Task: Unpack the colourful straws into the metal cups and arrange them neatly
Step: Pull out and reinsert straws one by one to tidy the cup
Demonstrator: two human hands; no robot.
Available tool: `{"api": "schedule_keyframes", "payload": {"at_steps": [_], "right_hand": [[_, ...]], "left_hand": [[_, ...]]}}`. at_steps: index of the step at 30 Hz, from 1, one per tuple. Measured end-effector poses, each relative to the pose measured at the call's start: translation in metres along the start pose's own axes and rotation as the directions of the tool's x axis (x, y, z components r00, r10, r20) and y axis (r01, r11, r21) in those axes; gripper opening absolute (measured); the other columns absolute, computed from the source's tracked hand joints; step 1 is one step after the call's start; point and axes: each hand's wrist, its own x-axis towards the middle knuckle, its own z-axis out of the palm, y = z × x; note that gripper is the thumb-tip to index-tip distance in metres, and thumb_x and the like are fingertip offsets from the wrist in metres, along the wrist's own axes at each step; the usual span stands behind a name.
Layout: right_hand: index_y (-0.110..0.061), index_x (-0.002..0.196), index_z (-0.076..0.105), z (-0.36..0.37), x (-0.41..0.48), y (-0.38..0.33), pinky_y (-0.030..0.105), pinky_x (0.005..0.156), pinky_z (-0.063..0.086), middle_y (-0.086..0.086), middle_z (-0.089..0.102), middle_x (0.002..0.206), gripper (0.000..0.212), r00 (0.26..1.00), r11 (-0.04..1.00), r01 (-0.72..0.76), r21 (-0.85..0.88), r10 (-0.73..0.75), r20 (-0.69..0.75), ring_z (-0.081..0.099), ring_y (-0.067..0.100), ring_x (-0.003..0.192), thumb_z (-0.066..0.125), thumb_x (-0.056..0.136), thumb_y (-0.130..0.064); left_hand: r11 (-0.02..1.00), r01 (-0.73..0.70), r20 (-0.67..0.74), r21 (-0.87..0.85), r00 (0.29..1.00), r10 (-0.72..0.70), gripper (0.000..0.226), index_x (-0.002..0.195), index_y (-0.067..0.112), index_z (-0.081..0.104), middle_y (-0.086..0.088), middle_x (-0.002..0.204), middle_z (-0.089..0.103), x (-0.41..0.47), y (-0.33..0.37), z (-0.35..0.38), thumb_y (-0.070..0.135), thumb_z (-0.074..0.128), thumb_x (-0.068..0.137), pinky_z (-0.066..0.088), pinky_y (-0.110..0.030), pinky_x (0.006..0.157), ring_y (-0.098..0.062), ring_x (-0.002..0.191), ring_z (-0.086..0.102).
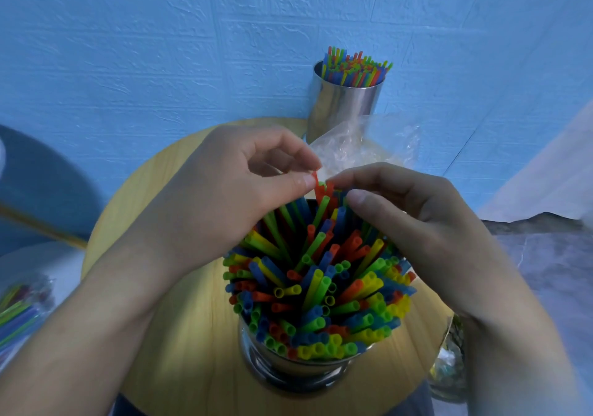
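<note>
Both my hands are over the near metal cup point(288, 372), which stands at the front of the round wooden counter point(167, 335) and is crammed with colourful straws point(321, 287) fanning out in every direction. My left hand point(224, 197) pinches the top of one orange straw point(318, 191) between thumb and forefinger, at the far side of the bunch. My right hand point(423, 223) is just beside it, forefinger and thumb curled round the tips of the straws next to that one, the other fingers bent loosely. Behind my hands lies a crumpled clear plastic bag point(369, 146), and past it, against the blue wall point(128, 46), the far metal cup point(346, 107) holds its own upright straw bunch point(356, 69). A straw packet point(19, 306) lies off to my left.
</note>
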Motion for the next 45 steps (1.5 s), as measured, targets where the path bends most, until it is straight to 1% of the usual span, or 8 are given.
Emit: {"api": "schedule_keyframes", "payload": {"at_steps": [5,10,16,28,30,34,38,45], "right_hand": [[-0.027,0.107,0.077,0.0,0.0,-0.001,0.033,0.081,0.062,-0.001,0.078,0.102,0.019,1.0,1.0,0.001,-0.01,-0.001,0.003,0.075,0.014,0.098,0.06,0.102,-0.021],[-0.029,0.107,0.077,0.001,0.0,-0.001,0.031,0.08,0.062,-0.004,0.078,0.101,0.018,1.0,0.999,0.017,-0.046,-0.018,-0.006,0.074,0.013,0.097,0.06,0.102,-0.024],[-0.028,0.106,0.077,0.002,0.001,-0.001,0.028,0.077,0.06,-0.003,0.078,0.1,0.018,1.0,0.999,0.012,-0.035,-0.013,-0.011,0.074,0.012,0.096,0.06,0.1,-0.024],[-0.028,0.106,0.078,0.0,0.0,-0.001,0.031,0.079,0.061,-0.002,0.078,0.101,0.021,1.0,1.0,0.009,-0.021,-0.009,-0.001,0.074,0.014,0.099,0.058,0.101,-0.022],[-0.029,0.106,0.078,0.0,-0.001,0.0,0.033,0.08,0.062,-0.002,0.078,0.102,0.021,1.0,1.0,0.011,-0.024,-0.012,-0.004,0.074,0.014,0.099,0.058,0.102,-0.022],[-0.029,0.107,0.076,0.0,-0.001,0.001,0.035,0.082,0.062,-0.002,0.077,0.103,0.017,1.0,0.999,0.023,-0.034,-0.023,-0.01,0.073,0.015,0.1,0.061,0.101,-0.026],[-0.03,0.11,0.074,0.0,0.0,0.004,0.032,0.083,0.06,-0.002,0.076,0.107,0.02,0.999,1.0,0.022,-0.013,-0.022,-0.028,0.071,0.014,0.105,0.061,0.095,-0.029],[-0.025,0.111,0.072,0.004,0.003,-0.004,0.022,0.081,0.056,-0.001,0.079,0.095,0.023,0.976,0.983,0.16,0.088,-0.144,-0.163,0.074,0.013,0.096,0.07,0.088,-0.022]], "left_hand": [[0.994,0.057,0.011,-0.091,0.998,-0.056,0.016,0.097,0.032,0.073,0.013,0.089,0.078,-0.003,-0.004,-0.002,0.025,0.079,0.084,0.049,-0.02,0.075,-0.003,0.083,0.072],[0.995,0.101,0.046,0.011,0.994,-0.101,0.005,0.089,0.035,0.077,0.019,0.086,0.076,-0.004,-0.011,-0.008,0.034,0.077,0.084,0.049,-0.014,0.069,0.001,0.084,0.069],[0.996,0.078,0.079,0.051,0.994,-0.082,0.005,0.083,0.037,0.078,0.02,0.079,0.074,-0.003,-0.008,-0.008,0.035,0.073,0.085,0.047,-0.006,0.062,0.001,0.079,0.069],[0.998,-0.053,0.0,0.041,0.999,0.053,0.005,0.084,0.034,0.075,0.019,0.086,0.074,0.001,-0.006,-0.002,0.036,0.077,0.088,0.052,-0.019,0.071,-0.002,0.086,0.069],[0.995,-0.1,-0.081,-0.023,0.992,0.098,0.004,0.085,0.031,0.073,0.014,0.089,0.075,0.003,-0.005,-0.003,0.035,0.071,0.087,0.051,-0.016,0.076,-0.002,0.086,0.069],[0.926,-0.209,-0.302,-0.315,0.947,0.111,0.006,0.089,0.022,0.065,0.002,0.084,0.074,0.008,-0.004,-0.007,0.019,0.063,0.093,0.054,-0.03,0.067,-0.018,0.075,0.07],[0.82,-0.261,-0.492,-0.509,0.87,-0.028,0.014,0.091,0.021,0.059,0.006,0.082,0.07,0.012,-0.007,-0.018,0.014,0.055,0.102,0.055,-0.029,0.068,-0.017,0.069,0.067],[0.628,-0.16,-0.41,-0.761,0.869,-0.276,0.017,0.088,0.017,0.055,0.003,0.08,0.072,0.011,-0.013,-0.017,0.014,0.053,0.104,0.057,-0.026,0.07,-0.019,0.072,0.072]]}}
